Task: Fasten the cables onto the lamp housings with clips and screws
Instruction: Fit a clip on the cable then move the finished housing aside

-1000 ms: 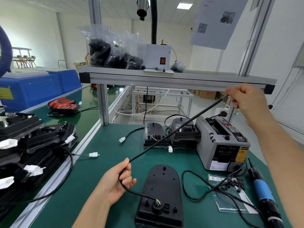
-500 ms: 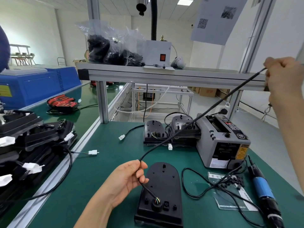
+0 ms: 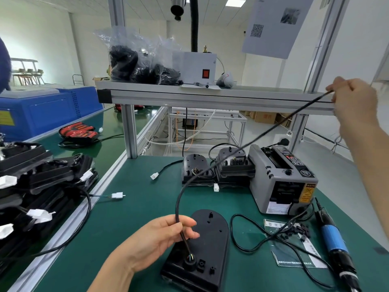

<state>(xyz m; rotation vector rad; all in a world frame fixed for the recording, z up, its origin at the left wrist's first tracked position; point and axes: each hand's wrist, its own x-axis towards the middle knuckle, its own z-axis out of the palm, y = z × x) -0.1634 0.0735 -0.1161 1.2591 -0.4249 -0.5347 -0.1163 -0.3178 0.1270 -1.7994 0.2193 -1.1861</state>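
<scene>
Nearest, a black housing (image 3: 212,243) lies back-up on the green bench (image 3: 136,218). Its cable (image 3: 261,135) comes out of a round grommet at the near end, with coloured wires showing there. The left hand (image 3: 160,239) pinches the cable between thumb and fingers just above the grommet. From that hand the cable bends up, then runs taut to the far right, where the raised right hand (image 3: 353,102) grips it near its far end, fingers curled round it.

No clip or screw can be seen on this housing, and its posts and holes look bare. I judge the job on this unit to be at the cable-straightening stage, with routing, clipping and screwing left to do.

To the right lie a blue screwdriver (image 3: 334,243) and a clear bag (image 3: 294,239) with small black parts, likely clips, both untouched. Beyond them stands a grey dispenser (image 3: 282,178), with two more housings (image 3: 195,169) beside it, cables attached. Whether those are fastened I cannot tell.

A stack (image 3: 42,182) of housings with white connectors sits at the left. Above, the shelf (image 3: 210,95) carries bagged black parts.
</scene>
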